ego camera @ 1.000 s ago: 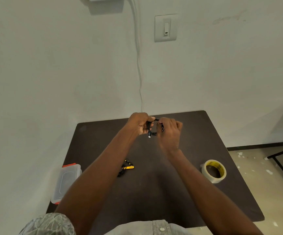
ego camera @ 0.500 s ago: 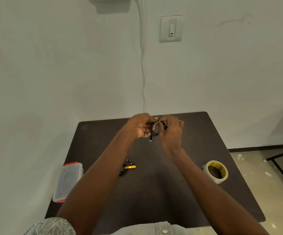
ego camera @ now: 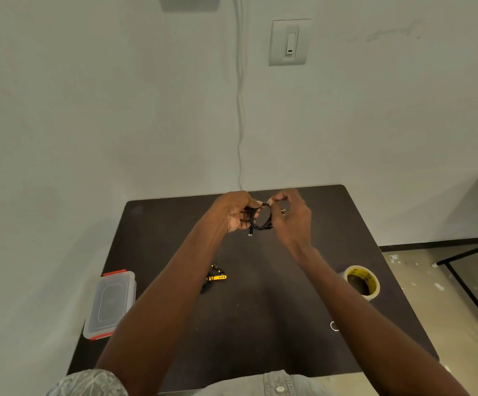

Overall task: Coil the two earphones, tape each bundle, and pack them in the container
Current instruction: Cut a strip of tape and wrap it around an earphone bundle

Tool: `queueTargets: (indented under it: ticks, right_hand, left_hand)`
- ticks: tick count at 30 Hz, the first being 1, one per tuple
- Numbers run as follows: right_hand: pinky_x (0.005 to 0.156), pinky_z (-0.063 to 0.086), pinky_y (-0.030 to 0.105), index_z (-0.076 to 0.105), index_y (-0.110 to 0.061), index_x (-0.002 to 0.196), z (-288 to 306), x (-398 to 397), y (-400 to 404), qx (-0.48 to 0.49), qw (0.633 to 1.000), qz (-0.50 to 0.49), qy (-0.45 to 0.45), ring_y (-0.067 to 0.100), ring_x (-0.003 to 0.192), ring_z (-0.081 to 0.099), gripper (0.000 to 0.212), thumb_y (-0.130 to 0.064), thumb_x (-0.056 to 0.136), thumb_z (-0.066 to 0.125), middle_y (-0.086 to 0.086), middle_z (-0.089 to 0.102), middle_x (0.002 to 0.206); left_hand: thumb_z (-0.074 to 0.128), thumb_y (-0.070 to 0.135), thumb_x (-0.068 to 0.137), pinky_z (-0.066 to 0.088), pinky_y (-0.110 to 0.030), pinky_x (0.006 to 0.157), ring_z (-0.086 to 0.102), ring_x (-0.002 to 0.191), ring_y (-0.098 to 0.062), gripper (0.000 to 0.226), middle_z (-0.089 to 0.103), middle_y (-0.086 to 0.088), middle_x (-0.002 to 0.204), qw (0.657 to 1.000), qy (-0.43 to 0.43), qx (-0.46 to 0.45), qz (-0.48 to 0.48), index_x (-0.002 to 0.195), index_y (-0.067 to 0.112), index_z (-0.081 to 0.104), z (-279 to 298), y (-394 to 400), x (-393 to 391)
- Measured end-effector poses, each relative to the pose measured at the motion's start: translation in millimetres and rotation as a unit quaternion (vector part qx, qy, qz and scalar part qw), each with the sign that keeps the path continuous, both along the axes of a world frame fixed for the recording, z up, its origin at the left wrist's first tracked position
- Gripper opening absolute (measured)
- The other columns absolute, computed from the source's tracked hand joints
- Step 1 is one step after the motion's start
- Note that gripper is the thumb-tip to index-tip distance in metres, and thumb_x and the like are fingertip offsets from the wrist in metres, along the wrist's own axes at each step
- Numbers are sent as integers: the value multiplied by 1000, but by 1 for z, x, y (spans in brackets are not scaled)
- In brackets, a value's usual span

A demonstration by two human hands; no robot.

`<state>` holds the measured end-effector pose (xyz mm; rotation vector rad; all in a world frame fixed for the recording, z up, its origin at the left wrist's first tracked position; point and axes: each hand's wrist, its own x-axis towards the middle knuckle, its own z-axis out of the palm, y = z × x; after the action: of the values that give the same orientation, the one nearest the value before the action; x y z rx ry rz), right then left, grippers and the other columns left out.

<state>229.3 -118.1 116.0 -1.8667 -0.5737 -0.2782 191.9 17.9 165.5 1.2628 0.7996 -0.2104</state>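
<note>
Above the dark square table (ego camera: 260, 324), the left hand (ego camera: 233, 212) and right hand (ego camera: 292, 221) both pinch a coiled black earphone cable (ego camera: 260, 220) between curled fingertips. The yellow tape roll's (ego camera: 362, 282) printing is unreadable.

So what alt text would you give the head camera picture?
Two hands, left hand and right hand, hold a coiled black earphone above a dark table. On it lie a second earphone, tape roll and lidded container.
</note>
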Motion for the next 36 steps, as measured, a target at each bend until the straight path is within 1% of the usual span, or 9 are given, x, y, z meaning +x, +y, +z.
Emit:
queueTargets:
  ticks: [2, 4, 7, 14, 21, 26, 28, 31, 36]
  right_hand:
    - [75, 48, 20, 55, -19, 87, 3, 1, -1, 20, 999, 14, 23, 4, 82, 61, 21, 0, 86, 63, -12, 64, 83]
    - [74, 50, 17, 56, -14, 89, 3, 1, -2, 31, 998, 26, 48, 3, 81, 62, 15, 0, 88, 63, -11, 65, 83]
    - [74, 51, 18, 58, -8, 90, 5, 2, -3, 42, 996, 33, 78, 6, 80, 64, 8, -3, 88, 64, -4, 67, 84]
    - [71, 53, 21, 57, -6, 87, 12, 4, -3, 96, 985, 32, 141, 15, 79, 67, 10, 0, 85, 66, 6, 69, 84]
    - [61, 51, 28, 58, -6, 84, 21, 13, -6, 113, 961, 49, 248, 14, 66, 63, 15, -3, 80, 73, 7, 70, 75]
    - [61, 50, 26, 58, -6, 83, 24, 13, -6, 122, 957, 52, 256, 14, 65, 60, 16, -3, 80, 74, 10, 68, 73]
    - [62, 51, 25, 58, -7, 83, 26, 11, -6, 127, 957, 50, 256, 13, 65, 60, 16, -2, 80, 73, 9, 67, 72]
    - [57, 50, 23, 58, -6, 84, 27, 11, -5, 128, 953, 50, 271, 10, 62, 60, 17, -3, 79, 74, 3, 66, 69]
    - [55, 47, 24, 58, -7, 82, 29, 17, -2, 132, 925, 57, 352, 8, 55, 57, 19, 1, 78, 74, 5, 65, 71]
  left_hand:
    - [59, -1, 87, 48, -28, 68, 55, 62, -12, 9, 61, -5, 73, 1000, -10, -1, -1, 91, 3, 66, 0, 1, -1]
    - [58, -2, 88, 46, -27, 66, 54, 62, -12, 10, 60, -5, 72, 1000, -25, 11, -5, 86, 4, 66, -1, 1, -2]
    - [57, -3, 89, 44, -26, 65, 52, 62, -12, 12, 59, -5, 71, 998, -47, 36, -19, 90, 3, 68, -2, 1, -4]
    - [61, -5, 86, 42, -22, 63, 48, 62, -12, 14, 61, -5, 71, 984, -133, 113, -31, 89, 2, 72, -6, -1, -6]
    - [62, 2, 86, 44, -23, 79, 56, 76, -11, 19, 67, -2, 79, 962, -167, 201, -78, 88, 16, 75, -14, 3, -8]
    - [68, 13, 83, 42, -30, 94, 63, 93, -15, 13, 71, -3, 85, 965, -173, 185, -72, 94, 7, 74, -16, 0, -10]
    - [72, 17, 82, 43, -27, 92, 64, 88, -11, 14, 72, -7, 88, 964, -186, 179, -67, 93, 9, 74, -16, -2, -12]
    - [71, 10, 83, 46, -22, 84, 65, 84, -8, 10, 73, -2, 84, 958, -204, 195, -52, 91, 14, 74, -17, -3, -14]
    - [74, 8, 80, 48, -21, 85, 68, 89, -8, 15, 75, -4, 91, 951, -214, 220, -47, 95, 11, 75, -20, -2, -15]
